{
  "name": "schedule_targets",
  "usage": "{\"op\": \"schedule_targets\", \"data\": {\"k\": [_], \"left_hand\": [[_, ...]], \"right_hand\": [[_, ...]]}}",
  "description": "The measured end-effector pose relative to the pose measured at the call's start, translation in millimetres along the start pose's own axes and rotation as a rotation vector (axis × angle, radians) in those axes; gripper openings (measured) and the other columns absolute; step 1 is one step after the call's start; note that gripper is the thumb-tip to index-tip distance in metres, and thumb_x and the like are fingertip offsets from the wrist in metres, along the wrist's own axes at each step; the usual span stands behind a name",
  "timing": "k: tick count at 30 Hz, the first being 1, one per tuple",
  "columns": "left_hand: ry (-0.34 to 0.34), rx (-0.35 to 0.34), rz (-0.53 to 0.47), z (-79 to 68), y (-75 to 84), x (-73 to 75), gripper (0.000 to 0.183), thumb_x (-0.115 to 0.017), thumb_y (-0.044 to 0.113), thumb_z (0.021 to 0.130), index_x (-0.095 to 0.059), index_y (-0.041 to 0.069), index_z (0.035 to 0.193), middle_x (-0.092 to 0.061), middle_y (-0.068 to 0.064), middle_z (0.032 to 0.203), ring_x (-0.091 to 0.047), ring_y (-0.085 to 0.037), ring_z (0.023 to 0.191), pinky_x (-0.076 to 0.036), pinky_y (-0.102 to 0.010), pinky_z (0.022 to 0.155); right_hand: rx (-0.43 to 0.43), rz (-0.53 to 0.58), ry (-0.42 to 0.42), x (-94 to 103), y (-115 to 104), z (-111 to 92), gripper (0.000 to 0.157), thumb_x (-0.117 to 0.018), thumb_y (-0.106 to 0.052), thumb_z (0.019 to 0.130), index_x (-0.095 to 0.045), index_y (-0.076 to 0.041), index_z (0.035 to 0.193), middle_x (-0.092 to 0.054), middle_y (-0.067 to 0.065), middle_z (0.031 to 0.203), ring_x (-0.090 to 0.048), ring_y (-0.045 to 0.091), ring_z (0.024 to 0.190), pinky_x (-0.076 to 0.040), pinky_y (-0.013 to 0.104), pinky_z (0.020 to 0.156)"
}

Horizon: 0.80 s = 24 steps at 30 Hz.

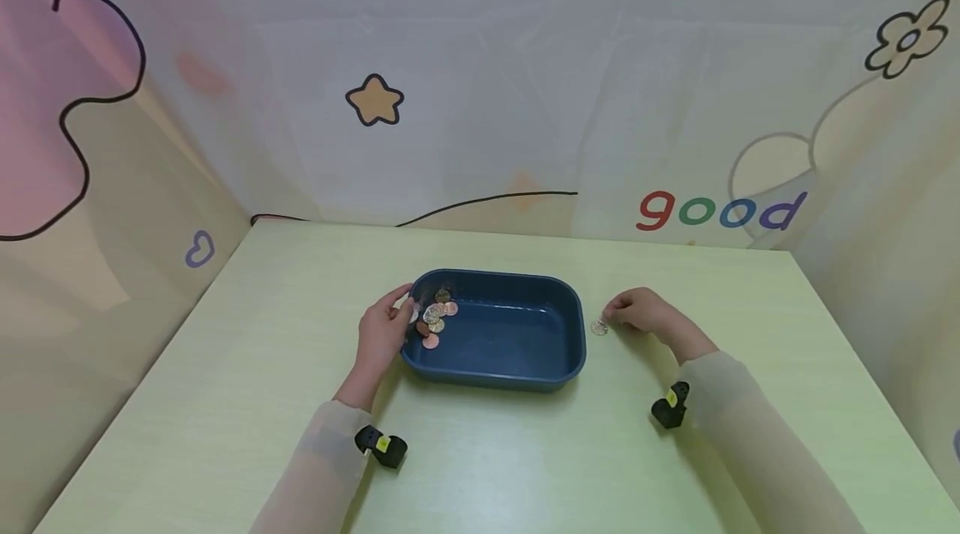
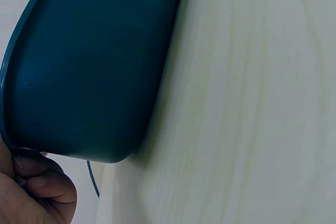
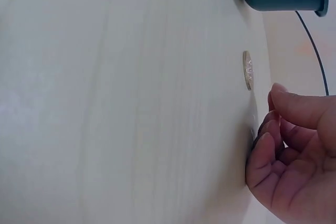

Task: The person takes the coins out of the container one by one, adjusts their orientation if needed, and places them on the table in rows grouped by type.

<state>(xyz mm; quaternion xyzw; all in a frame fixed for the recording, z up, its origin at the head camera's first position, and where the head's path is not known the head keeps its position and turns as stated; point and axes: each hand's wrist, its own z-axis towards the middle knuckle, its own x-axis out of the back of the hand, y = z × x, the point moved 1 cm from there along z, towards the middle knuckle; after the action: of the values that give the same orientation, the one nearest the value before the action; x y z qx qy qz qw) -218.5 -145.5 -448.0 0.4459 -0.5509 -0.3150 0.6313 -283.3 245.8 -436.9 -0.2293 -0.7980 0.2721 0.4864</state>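
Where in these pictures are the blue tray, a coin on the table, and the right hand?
Blue tray (image 1: 517,342): head view, bare floor.
Coin (image 3: 249,70): right wrist view, visible face.
Right hand (image 1: 641,311): head view, back of the hand.

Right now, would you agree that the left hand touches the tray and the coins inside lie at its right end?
Not quite: the coins inside lie at the tray's left end, as the head view shows; the left hand touches it.

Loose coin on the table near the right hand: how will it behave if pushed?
The coin likely slides rather than rolls: it lies flat on the table. Its thin edge probably makes pinching it up fiddly. Its shiny face suggests something stiff and maybe slippery.
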Motion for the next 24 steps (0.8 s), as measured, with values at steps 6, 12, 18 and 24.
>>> {"op": "schedule_targets", "data": {"k": [6, 12, 18, 24], "left_hand": [[0.001, -0.001, 0.007, 1.2, -1.2, -0.7, 0.04, -0.055, 0.018, 0.105, -0.06, 0.007, 0.143, -0.035, 0.007, 0.053, -0.038, -0.007, 0.046, -0.033, -0.022, 0.049], [0.001, 0.007, 0.002, 0.7, -1.6, 0.3, 0.04, -0.055, 0.018, 0.105, -0.059, 0.008, 0.144, -0.035, 0.007, 0.054, -0.039, -0.007, 0.046, -0.034, -0.022, 0.049], [0.002, 0.005, 0.005, 0.4, -1.0, 0.4, 0.04, -0.055, 0.018, 0.105, -0.06, 0.008, 0.143, -0.034, 0.008, 0.053, -0.04, -0.007, 0.047, -0.035, -0.021, 0.05], [0.0, 0.015, 0.015, -0.1, -0.2, 0.2, 0.04, -0.055, 0.018, 0.105, -0.059, 0.008, 0.144, -0.035, 0.007, 0.054, -0.039, -0.008, 0.047, -0.035, -0.022, 0.05]], "right_hand": [[0.02, 0.061, -0.036, 6.2, 3.5, -1.7, 0.032, -0.055, -0.017, 0.105, -0.061, 0.006, 0.126, -0.058, 0.005, 0.097, -0.052, 0.019, 0.088, -0.045, 0.026, 0.075], [0.056, 0.107, -0.047, 19.4, -6.4, -7.0, 0.035, -0.052, -0.019, 0.107, -0.056, 0.007, 0.129, -0.061, 0.016, 0.11, -0.056, 0.024, 0.098, -0.053, 0.028, 0.085], [0.13, 0.088, -0.027, 33.3, -27.3, -14.3, 0.038, -0.052, -0.023, 0.108, -0.054, 0.008, 0.131, -0.06, 0.022, 0.12, -0.059, 0.03, 0.107, -0.054, 0.033, 0.091], [0.212, 0.036, -0.028, 42.5, -59.3, -20.0, 0.037, -0.053, -0.025, 0.107, -0.057, 0.005, 0.129, -0.064, 0.016, 0.116, -0.06, 0.027, 0.106, -0.055, 0.038, 0.093]]}}
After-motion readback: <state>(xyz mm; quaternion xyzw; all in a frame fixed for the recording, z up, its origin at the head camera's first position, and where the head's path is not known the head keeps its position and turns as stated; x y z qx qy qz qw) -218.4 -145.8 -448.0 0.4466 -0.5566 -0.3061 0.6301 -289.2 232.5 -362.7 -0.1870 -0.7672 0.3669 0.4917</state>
